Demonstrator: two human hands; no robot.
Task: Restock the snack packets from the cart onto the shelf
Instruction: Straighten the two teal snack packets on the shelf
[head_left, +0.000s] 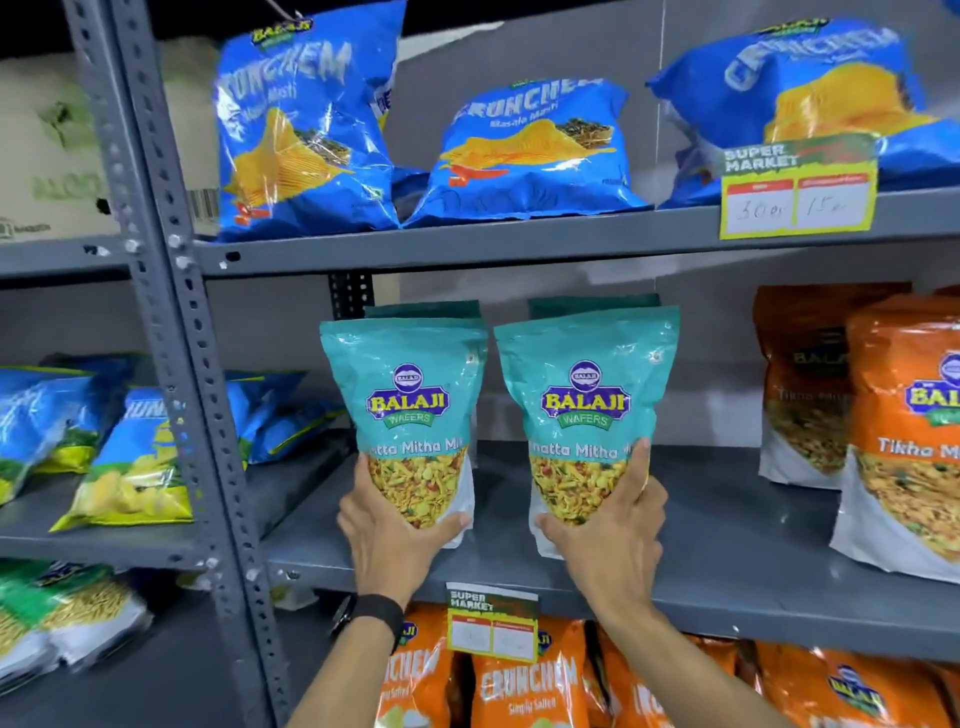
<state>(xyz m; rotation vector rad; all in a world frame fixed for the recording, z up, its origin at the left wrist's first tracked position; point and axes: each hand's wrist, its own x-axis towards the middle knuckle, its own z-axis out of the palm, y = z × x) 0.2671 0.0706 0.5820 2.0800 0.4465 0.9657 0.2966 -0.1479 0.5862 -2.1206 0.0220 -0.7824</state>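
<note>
Two teal packets upright on middle shelf (727, 519), left hand (395, 525) gripping left packet (410, 415), right hand (608, 530) gripping right packet (587, 415); release pending (cart unseen).

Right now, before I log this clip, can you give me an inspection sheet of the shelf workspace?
Surface: grey metal middle shelf, bare between the packs.
Job's things: two teal Balaji snack pouches, left and right, upright, more teal pouches behind.
Clutter: orange Tikha pouches; blue Crunchem bags above.
Hands: left hand and right hand each grip a pouch base.
Cables: nothing seen.
Surroundings: yellow price tag; cart not visible.
</note>
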